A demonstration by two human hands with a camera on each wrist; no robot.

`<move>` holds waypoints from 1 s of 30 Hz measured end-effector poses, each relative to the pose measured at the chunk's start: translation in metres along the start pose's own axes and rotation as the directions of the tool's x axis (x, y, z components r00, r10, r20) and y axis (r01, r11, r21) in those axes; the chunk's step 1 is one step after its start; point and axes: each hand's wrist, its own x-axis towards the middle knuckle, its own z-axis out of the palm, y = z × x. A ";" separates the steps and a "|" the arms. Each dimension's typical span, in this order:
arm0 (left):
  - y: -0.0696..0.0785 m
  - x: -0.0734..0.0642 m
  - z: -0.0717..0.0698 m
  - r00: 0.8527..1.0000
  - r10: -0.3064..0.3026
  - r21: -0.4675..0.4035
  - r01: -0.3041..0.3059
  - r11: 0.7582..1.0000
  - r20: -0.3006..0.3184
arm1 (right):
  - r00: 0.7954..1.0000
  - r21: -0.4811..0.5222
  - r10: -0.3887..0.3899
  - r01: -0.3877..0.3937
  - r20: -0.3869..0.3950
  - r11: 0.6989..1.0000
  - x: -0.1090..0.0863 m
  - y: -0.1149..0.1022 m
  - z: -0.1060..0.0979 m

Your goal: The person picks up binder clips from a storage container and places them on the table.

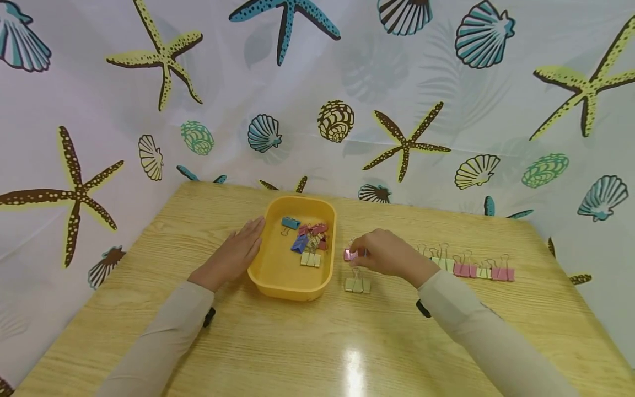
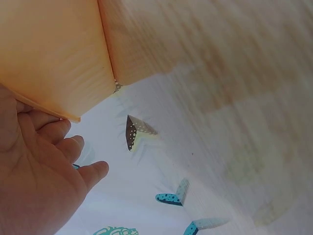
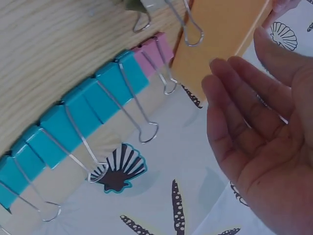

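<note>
A yellow-orange tray (image 1: 292,294) stands on the table with several blue, pink and pale yellow binder clips in it. Along its left side lies my left hand (image 1: 236,251), fingers extended and touching the tray's wall. To the right of the tray, my right hand (image 1: 382,255) hovers at a pink binder clip (image 1: 349,255), its fingers loosely bent. The right wrist view shows nothing between those fingers, and a row of teal binder clips (image 3: 83,107) beside the pink one. Nearer me stands a gold-coloured binder clip (image 1: 358,285). My right hand hides most of the teal clips in the head view.
Farther right, the row continues with pale yellow and pink binder clips (image 1: 464,269). A white cloth (image 1: 307,82) printed with starfish and shells hangs behind the wooden table (image 1: 278,347) and at its sides.
</note>
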 end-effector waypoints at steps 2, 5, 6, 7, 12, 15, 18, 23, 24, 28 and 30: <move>0.000 0.000 -0.001 1.000 -0.004 -0.001 0.004 1.000 0.002 | 0.999 -0.007 0.026 -0.026 -0.023 1.000 0.004 -0.004 -0.003; 0.000 0.000 -0.002 1.000 0.006 0.002 -0.006 1.000 -0.003 | 0.995 0.004 0.075 -0.075 -0.058 0.997 0.011 -0.010 -0.007; 0.000 0.000 -0.002 1.000 0.006 0.007 -0.006 1.000 -0.003 | 0.994 0.008 0.090 -0.090 -0.066 0.996 0.014 -0.013 -0.009; -0.001 0.000 -0.003 1.000 0.006 0.010 -0.006 1.000 -0.003 | 0.992 0.014 0.102 -0.101 -0.071 0.995 0.018 -0.016 -0.010; 0.001 0.000 -0.004 1.000 0.006 -0.001 -0.006 1.000 -0.001 | 0.989 0.043 0.122 -0.118 -0.086 0.992 0.038 -0.029 -0.019; 0.002 0.001 -0.004 1.000 0.013 -0.007 -0.013 1.000 0.000 | 0.989 0.049 0.121 -0.117 -0.081 0.992 0.049 -0.034 -0.021; 0.001 0.001 -0.002 1.000 0.011 0.008 -0.011 1.000 -0.004 | 0.991 0.055 0.118 -0.115 -0.067 0.992 0.059 -0.037 -0.020; 0.002 0.001 -0.002 1.000 0.009 0.023 -0.009 1.000 -0.011 | 0.990 0.061 0.141 -0.139 -0.024 0.988 0.073 -0.042 -0.014; 0.002 0.001 -0.002 1.000 0.008 0.024 -0.008 1.000 -0.010 | 0.988 0.065 0.152 -0.151 -0.011 0.986 0.075 -0.043 -0.013; 0.002 0.001 -0.002 1.000 0.009 0.023 -0.008 1.000 -0.010 | 0.983 0.085 0.181 -0.183 0.028 0.980 0.084 -0.044 -0.005; 0.002 0.001 -0.001 1.000 0.010 0.022 -0.010 1.000 -0.010 | 0.981 0.090 0.191 -0.195 0.044 0.977 0.087 -0.044 -0.001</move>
